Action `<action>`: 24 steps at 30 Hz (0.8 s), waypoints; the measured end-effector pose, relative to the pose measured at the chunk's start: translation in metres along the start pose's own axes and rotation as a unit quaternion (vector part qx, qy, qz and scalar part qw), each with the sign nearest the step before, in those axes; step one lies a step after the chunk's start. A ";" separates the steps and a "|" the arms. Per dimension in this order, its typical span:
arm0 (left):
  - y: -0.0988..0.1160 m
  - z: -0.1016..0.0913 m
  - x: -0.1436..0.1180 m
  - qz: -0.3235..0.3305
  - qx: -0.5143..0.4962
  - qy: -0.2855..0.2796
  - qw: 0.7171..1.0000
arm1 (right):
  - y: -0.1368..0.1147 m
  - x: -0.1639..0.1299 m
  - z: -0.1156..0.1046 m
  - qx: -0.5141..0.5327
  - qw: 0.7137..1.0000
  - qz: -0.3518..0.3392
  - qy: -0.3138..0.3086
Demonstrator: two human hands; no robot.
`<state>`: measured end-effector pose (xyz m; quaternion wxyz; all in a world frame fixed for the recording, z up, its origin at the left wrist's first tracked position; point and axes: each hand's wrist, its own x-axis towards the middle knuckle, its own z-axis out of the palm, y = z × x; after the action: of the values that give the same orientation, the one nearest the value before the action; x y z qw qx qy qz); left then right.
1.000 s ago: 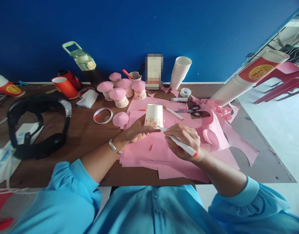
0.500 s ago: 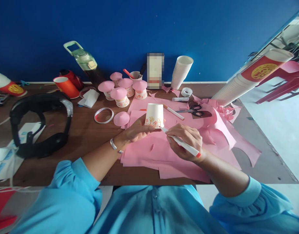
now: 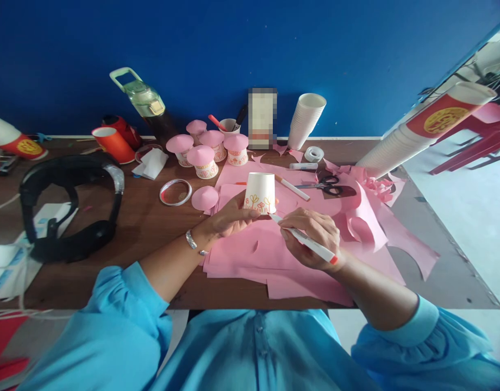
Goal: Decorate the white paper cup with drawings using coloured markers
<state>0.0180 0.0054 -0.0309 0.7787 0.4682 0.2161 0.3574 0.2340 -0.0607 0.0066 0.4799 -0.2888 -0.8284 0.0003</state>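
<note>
Upturned white paper cup (image 3: 261, 191) gets steadied by left hand (image 3: 229, 219) gripping it, so right hand (image 3: 313, 236), pinching white marker pen (image 3: 305, 241), can draw

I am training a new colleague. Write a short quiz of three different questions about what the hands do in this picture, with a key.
1. True or false: the left hand steadies an upside-down paper cup.
2. What does the right hand hold? A) scissors B) marker C) tape roll
3. Fill in: the cup stands on sheets of ____ paper.

Key: 1 true. 2 B; the marker tip meets the cup's lower edge, while the scissors lie apart. 3 pink.
</note>
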 end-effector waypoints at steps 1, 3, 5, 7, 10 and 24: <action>0.000 0.000 0.000 0.000 -0.001 0.001 1.000 | 0.000 0.000 0.000 0.000 1.000 -0.003 0.004; 0.000 0.000 0.000 0.002 -0.006 0.004 1.000 | 0.001 0.000 -0.001 0.000 1.000 -0.007 0.012; 0.000 0.000 0.000 -0.002 -0.008 0.007 1.000 | 0.002 0.001 -0.001 0.000 1.000 -0.009 0.018; 0.001 0.000 -0.001 -0.008 -0.007 0.004 1.000 | 0.002 0.001 0.000 0.001 1.000 -0.013 0.020; 0.001 -0.001 -0.001 -0.012 -0.012 -0.005 1.000 | 0.003 0.000 0.000 0.000 1.000 -0.015 0.022; -0.004 -0.006 0.000 -0.012 -0.033 -0.007 0.999 | 0.002 0.000 0.000 -0.007 1.000 -0.015 0.022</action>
<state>0.0150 0.0075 -0.0369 0.7991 0.4424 0.2047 0.3519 0.2351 -0.0594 0.0061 0.4955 -0.2796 -0.8221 -0.0195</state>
